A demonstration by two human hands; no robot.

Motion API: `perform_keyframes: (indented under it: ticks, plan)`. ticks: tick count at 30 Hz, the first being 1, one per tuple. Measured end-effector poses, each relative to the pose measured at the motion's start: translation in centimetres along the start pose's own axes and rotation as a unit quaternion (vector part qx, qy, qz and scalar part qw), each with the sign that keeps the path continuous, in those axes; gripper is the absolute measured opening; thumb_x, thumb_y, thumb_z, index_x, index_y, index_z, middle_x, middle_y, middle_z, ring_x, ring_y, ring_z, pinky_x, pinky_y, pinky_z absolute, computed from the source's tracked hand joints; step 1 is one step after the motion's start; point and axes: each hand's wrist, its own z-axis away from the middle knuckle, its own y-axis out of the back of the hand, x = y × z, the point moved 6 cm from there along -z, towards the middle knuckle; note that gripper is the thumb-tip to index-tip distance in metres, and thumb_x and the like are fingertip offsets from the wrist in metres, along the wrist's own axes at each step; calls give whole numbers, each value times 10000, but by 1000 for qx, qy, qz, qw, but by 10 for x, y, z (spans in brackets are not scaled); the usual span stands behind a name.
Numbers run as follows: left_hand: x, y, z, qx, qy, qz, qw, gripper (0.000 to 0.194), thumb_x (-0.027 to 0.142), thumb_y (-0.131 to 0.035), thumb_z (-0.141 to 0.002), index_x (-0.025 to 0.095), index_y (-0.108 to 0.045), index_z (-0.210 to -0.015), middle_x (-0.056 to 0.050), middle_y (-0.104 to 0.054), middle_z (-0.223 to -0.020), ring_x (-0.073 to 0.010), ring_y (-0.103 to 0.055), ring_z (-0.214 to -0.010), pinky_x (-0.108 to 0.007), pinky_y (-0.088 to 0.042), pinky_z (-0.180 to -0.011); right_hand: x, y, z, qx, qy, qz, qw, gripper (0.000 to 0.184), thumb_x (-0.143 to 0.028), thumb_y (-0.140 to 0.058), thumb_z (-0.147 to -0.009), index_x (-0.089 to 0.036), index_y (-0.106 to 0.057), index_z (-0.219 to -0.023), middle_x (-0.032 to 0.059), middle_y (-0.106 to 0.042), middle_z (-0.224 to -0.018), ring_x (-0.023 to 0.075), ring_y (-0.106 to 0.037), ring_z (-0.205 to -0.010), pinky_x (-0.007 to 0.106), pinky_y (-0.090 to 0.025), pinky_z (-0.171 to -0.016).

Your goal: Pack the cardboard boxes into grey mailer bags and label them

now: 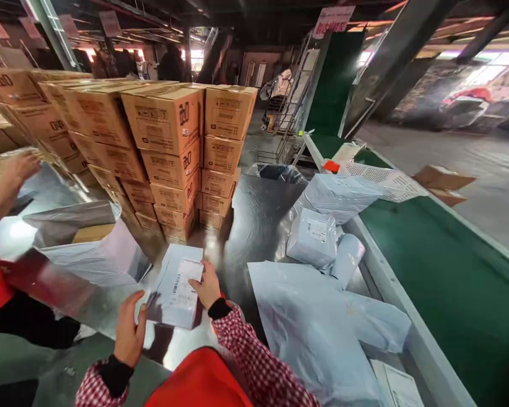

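Observation:
In front of me on the metal table lies a flat white parcel (176,302) with a printed label (186,282) on its upper face. My right hand (207,288) is at its right edge, thumb over the label and fingers along the side, gripping it. Just off the parcel's lower left side is my left hand (130,330), thumb and fingers apart, holding nothing. To the left stands an open white plastic mailing bag (110,254) with a brown carton (93,233) partly visible inside.
Stacked brown cartons (165,124) rise beyond the table. On the right, wrapped parcels (314,237) and a large white bag (305,322) lie beside a green conveyor belt (428,243). A white perforated basket (382,178) rests on the belt. At left, another person's arm (4,189) reaches in.

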Motion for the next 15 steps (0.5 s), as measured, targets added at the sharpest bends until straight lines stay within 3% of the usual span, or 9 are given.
perform_keyframes:
  ticks: [2, 4, 7, 9, 11, 15]
  plan:
    - [3, -7, -6, -36, -60, -27, 997, 366, 415, -416, -922, 245, -564, -1210, -102, -599, -1272, -303, -519, -1247, -488, -408, -1076, 3, -23, -14, 1, -14, 40, 999, 602, -107, -666, -650, -187, -460, -1209, 116, -596, -1176, 274, -611, -1101, 422, -494, -975]
    - [9, -30, -8, -113, -135, -66, 982, 466, 458, -429, -926, 217, -528, -1312, -122, -530, -1397, -306, -432, -1342, -490, -351, -1120, 4, -38, -22, -8, -20, 58, 998, 610, -101, -665, -653, -166, -463, -1225, 136, -581, -1196, 280, -599, -1120, 426, -477, -1001]
    - [11, -72, 1, -263, -244, -129, 925, 726, 604, -483, -865, 153, -428, -1430, -155, -435, -1487, -332, -369, -1388, -509, -331, -1125, 0, -53, -24, -18, -17, 90, 996, 608, -73, -632, -670, -133, -471, -1253, 161, -567, -1228, 292, -566, -1177, 441, -441, -1048]
    - [4, -91, 9, -336, -282, -164, 884, 828, 666, -519, -808, 157, -405, -1451, -162, -408, -1500, -349, -369, -1386, -529, -334, -1115, -4, -59, -20, -33, -1, 114, 993, 630, -55, -597, -690, -135, -461, -1301, 165, -554, -1277, 292, -538, -1222, 446, -431, -1064]
    - [-5, -100, 14, -362, -296, -192, 863, 832, 662, -551, -782, 191, -409, -1453, -155, -393, -1507, -361, -352, -1393, -554, -325, -1111, -6, -60, -13, -38, 24, 169, 985, 685, -81, -599, -719, -153, -420, -1376, 171, -513, -1363, 320, -482, -1288, 500, -399, -1083]
    - [-15, -105, 20, -342, -313, -208, 861, 784, 567, -579, -804, 219, -371, -1475, -140, -352, -1531, -350, -324, -1410, -539, -322, -1114, -5, -46, -2, 39, 33, 300, 953, 760, -207, -630, -795, -143, -308, -1480, 217, -353, -1514, 400, -297, -1406, 644, -253, -1111]
